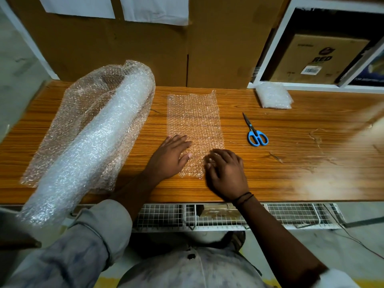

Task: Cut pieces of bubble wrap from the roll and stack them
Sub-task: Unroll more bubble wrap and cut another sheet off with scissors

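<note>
A cut piece of bubble wrap (194, 121) lies flat on the wooden table (291, 163), its long side running away from me. My left hand (171, 155) presses flat on its near left edge, fingers straight. My right hand (225, 171) rests on its near right corner with fingers curled down onto the wrap. The big bubble wrap roll (89, 142) lies at the left, partly unrolled, its near end hanging over the table's front edge. Blue-handled scissors (254, 132) lie shut on the table to the right of the piece, untouched.
A small stack of bubble wrap pieces (273, 95) sits at the back right by a white shelf frame (274, 38) holding a cardboard box (315, 59). Cardboard sheets (145, 48) stand behind the table. A wire basket (228, 215) hangs under the front edge.
</note>
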`<state>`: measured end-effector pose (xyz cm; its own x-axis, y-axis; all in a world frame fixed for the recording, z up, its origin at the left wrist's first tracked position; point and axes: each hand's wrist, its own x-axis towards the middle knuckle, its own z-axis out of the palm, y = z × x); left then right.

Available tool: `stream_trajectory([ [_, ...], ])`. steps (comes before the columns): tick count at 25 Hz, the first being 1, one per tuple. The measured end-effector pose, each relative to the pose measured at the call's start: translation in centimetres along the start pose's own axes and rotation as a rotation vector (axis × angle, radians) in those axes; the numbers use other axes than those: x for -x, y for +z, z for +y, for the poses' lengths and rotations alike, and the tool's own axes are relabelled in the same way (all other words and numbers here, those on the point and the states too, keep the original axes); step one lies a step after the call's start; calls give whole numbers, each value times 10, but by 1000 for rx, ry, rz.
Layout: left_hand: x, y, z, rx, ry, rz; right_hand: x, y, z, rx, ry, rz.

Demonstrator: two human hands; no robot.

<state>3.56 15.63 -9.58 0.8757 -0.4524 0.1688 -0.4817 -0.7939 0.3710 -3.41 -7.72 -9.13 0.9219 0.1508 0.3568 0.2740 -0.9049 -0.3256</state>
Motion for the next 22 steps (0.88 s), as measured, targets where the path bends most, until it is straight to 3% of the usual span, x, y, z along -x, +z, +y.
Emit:
stream_trajectory([
  [5, 2, 0, 3, -8, -42, -46, -27, -2, 23, 84, 392, 83],
  [8, 0, 1, 5, -14, -51, -51, -54, -10, 61, 208, 518, 96],
  [14, -15, -1, 5, -10, -64, -78, -78, -24, 85, 336, 519, -49],
  [19, -17, -4, 1, -3, -59, -100, -83, -38, 85, 207, 564, -117],
  [22, -9, -3, -1, 56, -30, -11, -85, -47, 81, 158, 679, -178],
])
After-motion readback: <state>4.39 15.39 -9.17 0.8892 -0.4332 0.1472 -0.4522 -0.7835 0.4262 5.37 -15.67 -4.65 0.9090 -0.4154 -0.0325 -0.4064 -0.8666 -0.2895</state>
